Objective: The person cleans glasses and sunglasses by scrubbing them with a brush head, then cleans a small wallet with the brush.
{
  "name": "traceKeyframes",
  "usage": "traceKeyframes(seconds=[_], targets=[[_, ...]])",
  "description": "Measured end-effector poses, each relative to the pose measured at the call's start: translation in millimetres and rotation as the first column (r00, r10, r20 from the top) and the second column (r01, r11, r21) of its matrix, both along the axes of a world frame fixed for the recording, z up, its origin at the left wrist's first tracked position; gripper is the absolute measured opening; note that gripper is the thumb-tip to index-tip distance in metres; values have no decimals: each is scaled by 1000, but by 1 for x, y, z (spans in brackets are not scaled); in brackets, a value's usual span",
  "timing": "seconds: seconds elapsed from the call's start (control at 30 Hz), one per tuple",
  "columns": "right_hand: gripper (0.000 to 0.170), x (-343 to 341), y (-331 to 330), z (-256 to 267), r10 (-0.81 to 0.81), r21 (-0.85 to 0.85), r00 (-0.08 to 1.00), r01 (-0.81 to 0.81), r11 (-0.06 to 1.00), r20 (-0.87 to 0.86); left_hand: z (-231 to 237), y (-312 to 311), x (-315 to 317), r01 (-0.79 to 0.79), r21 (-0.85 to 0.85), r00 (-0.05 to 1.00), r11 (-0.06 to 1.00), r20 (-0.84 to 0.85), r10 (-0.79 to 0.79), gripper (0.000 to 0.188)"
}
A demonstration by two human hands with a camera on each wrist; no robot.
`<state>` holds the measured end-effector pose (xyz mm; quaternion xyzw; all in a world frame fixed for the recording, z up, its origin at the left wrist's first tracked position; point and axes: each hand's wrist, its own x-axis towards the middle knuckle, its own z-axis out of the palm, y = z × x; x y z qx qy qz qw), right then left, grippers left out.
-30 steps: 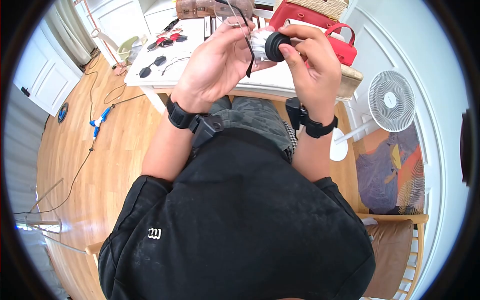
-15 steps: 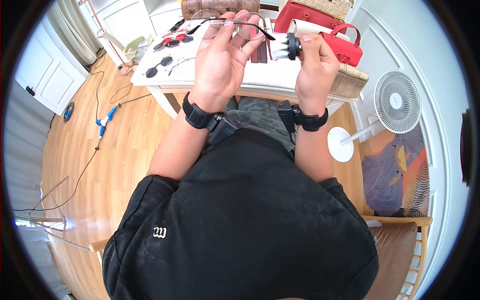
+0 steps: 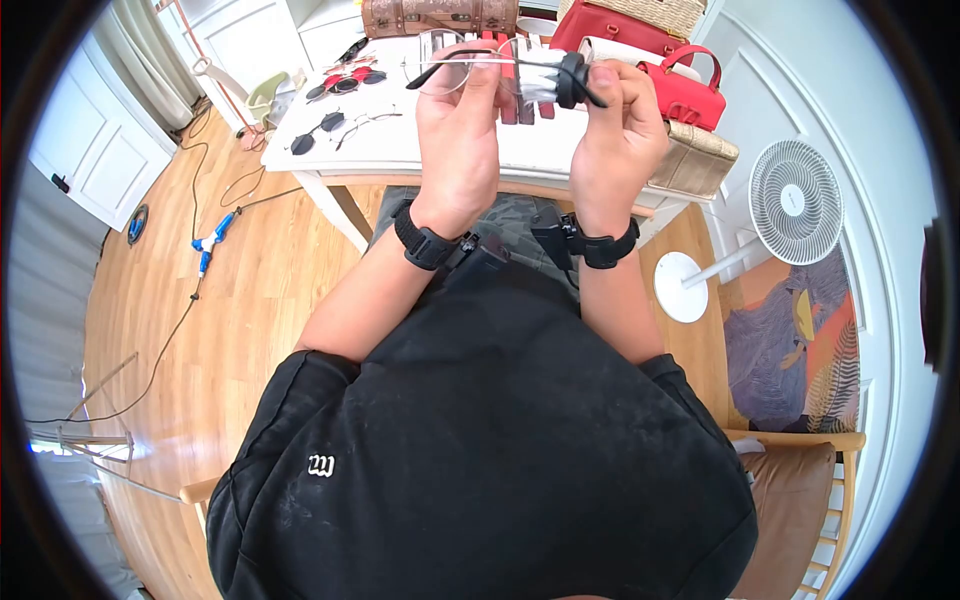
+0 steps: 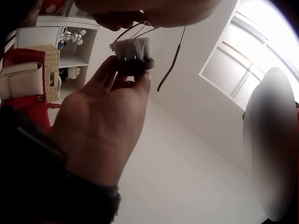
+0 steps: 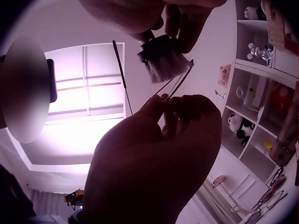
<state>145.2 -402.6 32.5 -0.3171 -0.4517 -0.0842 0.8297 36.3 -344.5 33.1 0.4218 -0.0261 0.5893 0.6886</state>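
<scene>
My left hand [image 3: 460, 150] pinches a pair of thin-rimmed round eyeglasses [image 3: 443, 62] near the bridge, raised above the table. Their dark-tipped temples extend back towards me. In my right hand [image 3: 622, 130] is a round black brush [image 3: 570, 82] with white bristles, gripped by its base. The bristles point left and overlap the right-hand lens in the head view. In the right wrist view, the brush [image 5: 161, 60] stands just above the bent left fingers, right by the frame. The left wrist view shows the brush [image 4: 133, 60] between right thumb and fingers.
On the white table [image 3: 330, 145] lie sunglasses [image 3: 318, 133], wire-framed glasses [image 3: 368, 128] and several other pairs. Red handbags [image 3: 690, 95], a gold bag [image 3: 695, 160] and a brown case [image 3: 440, 18] stand behind and right. A white fan [image 3: 795, 205] is at the right.
The brush moved right, away from the glasses, then came back left to the right-hand lens. My left hand turned from palm-up to a pinch, shifting the glasses slightly right.
</scene>
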Motion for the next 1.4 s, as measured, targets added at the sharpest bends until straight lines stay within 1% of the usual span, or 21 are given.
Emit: traceKeyframes(seconds=[0.07,0.1,0.17,0.2,0.27,0.3,0.4,0.43,0.5,0.53,0.57,0.63,0.7,0.77,0.87,0.97,1.1,1.17,1.2,1.27,1.4], targets=[[26,0,-5,2,10,-12,1000,-10,1000,-8,-1,5,-4,-7,108,995,994,-99,18,15],[26,0,-7,3,20,-25,1000,-21,999,-16,-1,6,-3,-5,110,995,994,-100,16,15],[25,1,-11,5,10,-21,1000,-11,1000,-22,0,8,-1,103,78,994,992,15,-104,18],[25,2,-12,6,3,-17,1000,-3,1000,-26,2,8,-3,104,80,994,991,14,-106,18],[25,14,-12,7,-25,0,1000,25,1000,-5,8,7,-8,56,161,992,985,-118,-37,18],[24,16,-13,8,-51,15,999,51,999,15,12,7,-10,57,161,992,985,-118,-38,18],[25,21,-21,15,-21,40,999,23,999,-49,18,11,-17,212,233,963,949,-213,-163,17],[25,26,-21,16,-3,59,998,6,998,-62,17,15,-18,216,232,963,948,-213,-167,17],[26,35,-21,16,1,89,999,2,996,-33,14,24,-19,435,201,900,877,-84,-427,20],[19,39,-22,14,2,86,1000,-1,996,-4,13,28,-20,471,238,881,849,-97,-462,24],[13,42,-23,13,3,82,1000,-5,997,25,11,30,-21,473,237,880,849,-97,-464,24],[13,44,-26,14,18,62,1000,-20,998,24,15,28,-24,356,253,922,900,-251,-294,23],[12,44,-27,15,35,44,999,-36,998,23,13,30,-23,389,258,912,885,-240,-331,19],[13,44,-28,17,21,61,999,-23,998,35,15,26,-22,292,347,930,891,-320,-180,14],[12,44,-29,18,-14,70,998,9,997,63,18,23,-22,283,331,917,900,-368,-153,15],[13,42,-29,19,-21,58,995,15,998,100,13,25,-16,275,340,940,899,-292,-177,17],[17,32,-30,21,-12,43,996,8,999,92,19,17,-17,225,329,940,917,-319,-116,23],[16,30,-29,21,-127,126,976,105,986,179,21,17,-18,214,311,921,926,-380,-85,24],[16,31,-28,19,-128,126,975,106,986,179,20,17,-18,214,310,921,926,-380,-86,24],[17,34,-27,16,-365,155,871,331,931,330,18,16,-16,204,309,917,929,-391,-71,27],[17,33,-23,14,-398,225,863,340,913,311,17,11,-17,198,254,914,947,-396,-85,24]])
